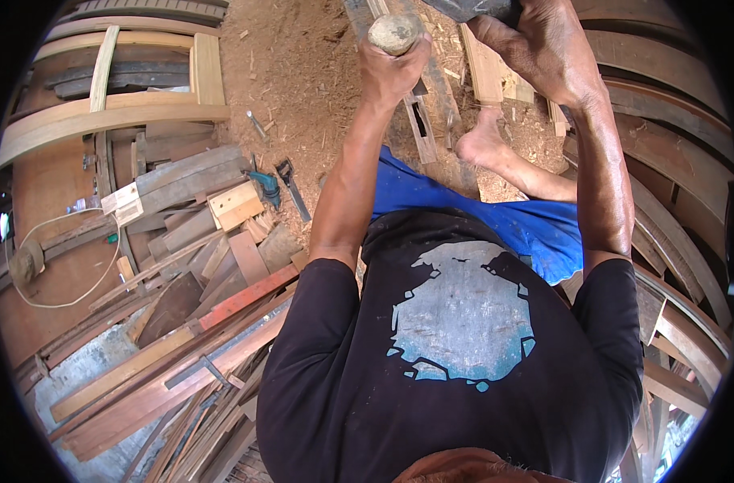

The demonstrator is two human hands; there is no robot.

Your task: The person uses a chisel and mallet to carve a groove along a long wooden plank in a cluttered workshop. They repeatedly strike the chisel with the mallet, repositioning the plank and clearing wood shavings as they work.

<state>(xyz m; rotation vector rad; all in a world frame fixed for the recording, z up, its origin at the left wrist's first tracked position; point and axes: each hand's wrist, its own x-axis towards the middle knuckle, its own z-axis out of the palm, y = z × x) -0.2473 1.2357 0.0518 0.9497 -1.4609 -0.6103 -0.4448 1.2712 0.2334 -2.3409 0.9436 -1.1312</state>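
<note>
head view: at twelve o'clock, left hand (pixel 393 68) grips a round-ended wooden handle (pixel 394 32); right hand (pixel 544 44) clenches a dark tool (pixel 472 8) above a mortised plank (pixel 422 125).

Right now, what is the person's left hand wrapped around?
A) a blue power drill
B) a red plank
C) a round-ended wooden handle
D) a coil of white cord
C: the left hand is closed around a round-ended wooden handle, while the blue power drill lies apart on the ground.

Black printed shirt (pixel 455 362), blue shorts (pixel 536 225)
</note>
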